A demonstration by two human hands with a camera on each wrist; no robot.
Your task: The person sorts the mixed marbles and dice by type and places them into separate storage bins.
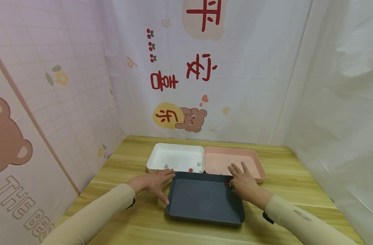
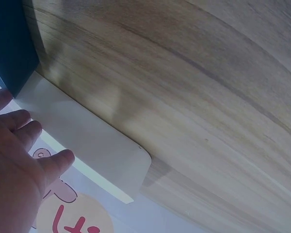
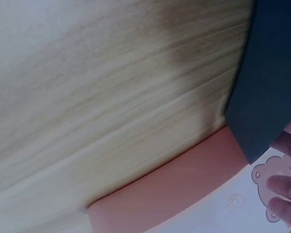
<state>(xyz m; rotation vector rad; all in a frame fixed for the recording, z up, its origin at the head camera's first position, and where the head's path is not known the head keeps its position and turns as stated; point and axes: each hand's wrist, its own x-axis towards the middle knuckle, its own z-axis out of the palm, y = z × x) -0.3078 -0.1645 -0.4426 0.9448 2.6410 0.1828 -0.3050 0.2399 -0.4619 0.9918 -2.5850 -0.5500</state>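
Observation:
A dark blue-grey tray [image 1: 206,200] lies at the front. Beside its left wall is my left hand [image 1: 154,182], fingers spread and holding nothing. Two of its fingertips reach the tray's far left corner, while the thumb points at the left rim. My right hand [image 1: 244,183] reaches over the tray's far right corner, with some fingers extended. Next to its fingertips, inside the tray, a red die [image 1: 227,184] sits with a pale spot beside it. Whether the thumb and index finger pinch anything is hidden. In the right wrist view, fingers [image 3: 285,187] show at the right edge.
Behind the dark tray stand a white tray [image 1: 177,152] and a pink tray [image 1: 232,156], side by side. Inside the white one lie a red die [image 1: 190,169] and several pale dice. The wooden table [image 1: 128,221] meets printed cloth walls [image 1: 250,85] at the back and sides.

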